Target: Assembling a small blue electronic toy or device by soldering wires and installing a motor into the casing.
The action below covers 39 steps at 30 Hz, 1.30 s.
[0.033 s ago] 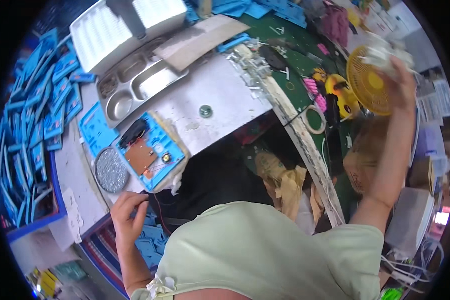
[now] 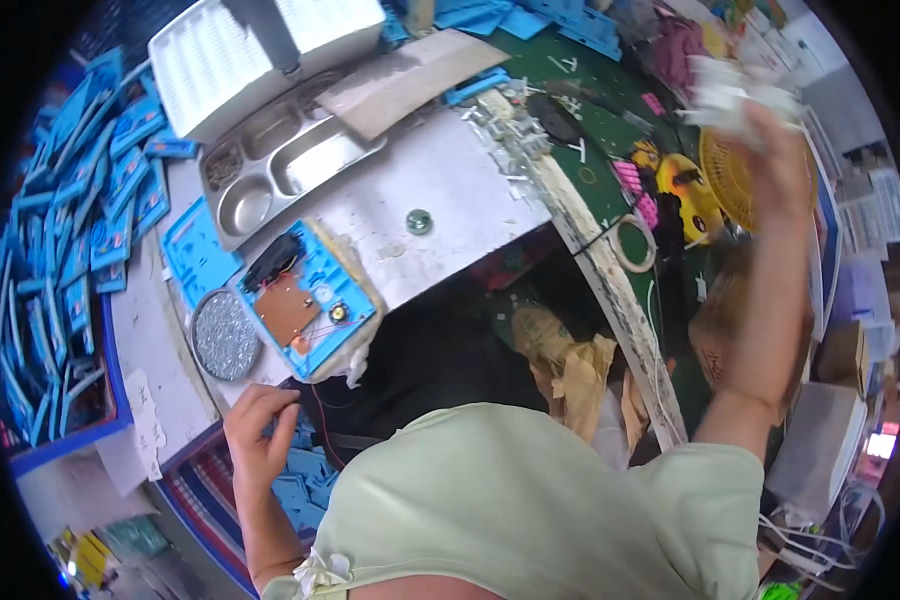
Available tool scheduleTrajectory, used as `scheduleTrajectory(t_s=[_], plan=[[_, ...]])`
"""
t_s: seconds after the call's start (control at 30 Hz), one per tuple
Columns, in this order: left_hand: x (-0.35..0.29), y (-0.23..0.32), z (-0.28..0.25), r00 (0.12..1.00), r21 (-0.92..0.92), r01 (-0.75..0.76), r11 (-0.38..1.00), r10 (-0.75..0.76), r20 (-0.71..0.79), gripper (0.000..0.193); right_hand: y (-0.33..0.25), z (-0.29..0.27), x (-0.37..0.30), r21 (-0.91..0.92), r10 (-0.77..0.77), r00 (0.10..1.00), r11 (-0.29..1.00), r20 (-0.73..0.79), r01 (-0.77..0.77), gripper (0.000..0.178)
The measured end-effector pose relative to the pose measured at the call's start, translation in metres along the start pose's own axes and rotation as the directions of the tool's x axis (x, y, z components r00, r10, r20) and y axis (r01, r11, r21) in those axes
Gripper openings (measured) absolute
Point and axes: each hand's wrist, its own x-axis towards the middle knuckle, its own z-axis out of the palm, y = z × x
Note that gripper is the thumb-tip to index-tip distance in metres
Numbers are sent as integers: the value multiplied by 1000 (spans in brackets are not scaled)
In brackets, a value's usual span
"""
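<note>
My right hand (image 2: pixel 778 165) is raised at the far right, gripping a bunch of white plastic pieces (image 2: pixel 738 98), smeared by motion, above a yellow basket (image 2: pixel 722 170). My left hand (image 2: pixel 258 430) rests by the table's near edge, loosely curled with thumb and fingers apart and nothing visible in it. Just beyond it stands a round dish of small silvery screws (image 2: pixel 227 337). Beside the dish lies an open blue plastic casing (image 2: pixel 345 292) on a pad, containing a brown circuit board (image 2: pixel 288 308), black wiring and a small round part. A matching blue panel (image 2: pixel 198 255) lies left of it.
Blue casings (image 2: pixel 90 220) are heaped in a bin at left. Behind the work stand a steel compartment tray (image 2: pixel 325 165), a white box (image 2: pixel 210 75) and a flat board (image 2: pixel 410 80). White bits, a tape roll (image 2: pixel 634 243) and a yellow toy-like piece (image 2: pixel 685 195) lie at right.
My right hand, with the white pieces, has moved a little left and away from me. My left hand stays in place. The whole view has shifted slightly.
</note>
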Motion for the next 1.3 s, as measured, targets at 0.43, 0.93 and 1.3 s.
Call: scheduleTrajectory(t_s=[0.43,0.93,1.3], plan=[[-71,-3,-21,939,18,302,953,-294,-176,11,174,332,-9,-610,-200,757,482,623,629,74],[-18,-5,-14,986,54,150,987,-145,-82,14,166,286,-20,-404,-327,776,708,540,580,49],[72,25,13,975,-241,213,947,-223,-13,17,75,339,-102,101,84,600,958,796,-268,28]])
